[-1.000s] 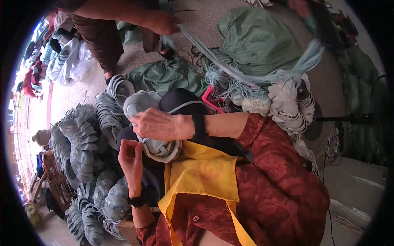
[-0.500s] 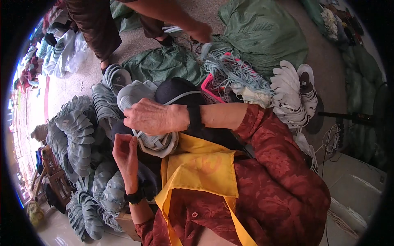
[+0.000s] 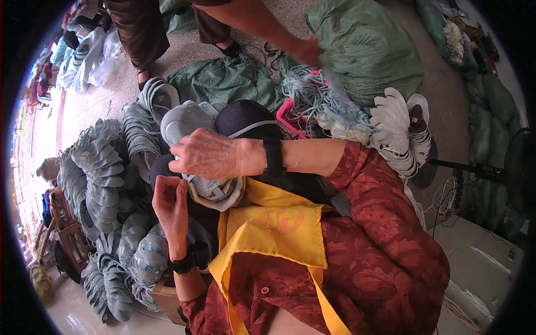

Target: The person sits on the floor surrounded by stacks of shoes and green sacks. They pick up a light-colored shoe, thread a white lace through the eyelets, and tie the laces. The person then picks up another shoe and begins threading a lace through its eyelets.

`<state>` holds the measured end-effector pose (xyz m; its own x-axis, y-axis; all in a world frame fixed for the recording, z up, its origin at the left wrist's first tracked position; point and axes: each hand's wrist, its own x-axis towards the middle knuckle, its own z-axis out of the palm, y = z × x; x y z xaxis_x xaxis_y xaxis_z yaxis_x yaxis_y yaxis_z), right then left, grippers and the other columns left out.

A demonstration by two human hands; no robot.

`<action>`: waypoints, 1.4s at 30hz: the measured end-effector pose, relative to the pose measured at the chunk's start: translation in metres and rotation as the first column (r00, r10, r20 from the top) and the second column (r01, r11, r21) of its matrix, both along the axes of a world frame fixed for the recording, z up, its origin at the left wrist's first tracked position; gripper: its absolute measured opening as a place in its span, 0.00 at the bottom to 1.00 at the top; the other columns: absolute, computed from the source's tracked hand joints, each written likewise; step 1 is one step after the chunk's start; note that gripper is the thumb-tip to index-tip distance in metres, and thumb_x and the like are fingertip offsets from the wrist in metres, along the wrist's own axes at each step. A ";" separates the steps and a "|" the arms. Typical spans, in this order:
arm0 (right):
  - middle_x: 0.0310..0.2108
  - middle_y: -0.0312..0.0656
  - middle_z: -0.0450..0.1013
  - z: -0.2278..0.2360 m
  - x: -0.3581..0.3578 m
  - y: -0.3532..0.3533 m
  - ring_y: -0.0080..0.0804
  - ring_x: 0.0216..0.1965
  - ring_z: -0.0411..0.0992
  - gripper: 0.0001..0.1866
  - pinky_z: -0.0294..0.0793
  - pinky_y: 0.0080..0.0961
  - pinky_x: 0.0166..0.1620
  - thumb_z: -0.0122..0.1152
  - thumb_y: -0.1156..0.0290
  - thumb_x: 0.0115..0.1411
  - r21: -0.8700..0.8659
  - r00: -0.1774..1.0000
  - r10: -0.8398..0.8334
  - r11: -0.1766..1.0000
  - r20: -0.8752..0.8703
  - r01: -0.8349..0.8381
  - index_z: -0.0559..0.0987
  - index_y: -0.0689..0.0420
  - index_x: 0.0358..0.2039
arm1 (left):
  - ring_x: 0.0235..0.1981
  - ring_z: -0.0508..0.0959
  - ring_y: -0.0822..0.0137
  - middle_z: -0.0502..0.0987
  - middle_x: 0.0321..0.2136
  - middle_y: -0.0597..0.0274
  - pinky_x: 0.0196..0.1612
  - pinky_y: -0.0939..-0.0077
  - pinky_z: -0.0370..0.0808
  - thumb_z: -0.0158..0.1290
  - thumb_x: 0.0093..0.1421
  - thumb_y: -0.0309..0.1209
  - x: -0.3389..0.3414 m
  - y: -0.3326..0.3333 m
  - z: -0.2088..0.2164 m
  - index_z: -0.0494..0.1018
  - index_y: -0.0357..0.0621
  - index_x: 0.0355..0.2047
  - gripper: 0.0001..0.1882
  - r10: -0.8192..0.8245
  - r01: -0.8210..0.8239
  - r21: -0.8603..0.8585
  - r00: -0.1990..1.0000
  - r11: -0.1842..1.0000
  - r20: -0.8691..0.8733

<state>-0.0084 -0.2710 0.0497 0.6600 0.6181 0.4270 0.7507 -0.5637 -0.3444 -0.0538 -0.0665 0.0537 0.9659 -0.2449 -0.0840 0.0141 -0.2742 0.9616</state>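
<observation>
A light grey shoe (image 3: 190,120) lies across my dark-trousered lap, its toe pointing away and its padded collar (image 3: 217,191) toward me. My right hand (image 3: 216,154) is over the middle of the shoe with curled, closed fingers; whatever they grip is hidden. Just below and left of it, my left hand (image 3: 171,207) holds thumb and fingertips pinched together beside the shoe, and I cannot make out what is between them. A pale lace (image 3: 254,128) runs over my dark knee, right of the shoe.
Stacked grey shoe uppers (image 3: 97,184) crowd my left side. Ahead lie a tangle of pale blue laces (image 3: 312,92), a pink-edged frame (image 3: 286,116) and green sacks (image 3: 365,50). White uppers (image 3: 391,128) stand to the right. Another person's arm (image 3: 268,28) reaches over the laces.
My hands stay close together at the shoe, the right shifted very slightly rightward. The other person's hand has moved right, over the lace tangle, and is blurred.
</observation>
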 end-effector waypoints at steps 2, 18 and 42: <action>0.30 0.44 0.74 -0.001 0.000 0.000 0.43 0.35 0.79 0.04 0.81 0.36 0.35 0.61 0.72 0.54 0.008 1.000 0.004 1.000 0.015 -0.004 0.77 0.58 0.28 | 0.30 0.67 0.84 0.71 0.30 0.73 0.34 0.88 0.64 0.57 0.67 0.21 -0.001 -0.001 0.001 0.68 0.40 0.34 0.07 0.009 -0.009 0.009 1.000 1.000 0.007; 0.34 0.49 0.76 0.002 0.017 -0.004 0.53 0.38 0.77 0.06 0.77 0.45 0.40 0.58 0.71 0.54 0.155 0.930 0.103 0.987 -0.354 -0.050 0.78 0.59 0.31 | 0.31 0.70 0.83 0.71 0.28 0.72 0.35 0.85 0.68 0.57 0.64 0.20 0.001 -0.002 0.002 0.69 0.39 0.33 0.06 0.027 -0.028 0.025 0.999 0.999 0.029; 0.29 0.31 0.76 0.003 0.059 -0.022 0.16 0.32 0.70 0.08 0.71 0.21 0.37 0.65 0.70 0.59 0.435 0.458 0.400 0.900 -0.794 -0.030 0.81 0.61 0.35 | 0.34 0.67 0.80 0.67 0.33 0.70 0.36 0.82 0.68 0.54 0.65 0.20 0.023 -0.008 -0.009 0.70 0.39 0.38 0.04 -0.053 0.047 0.066 0.995 0.997 0.091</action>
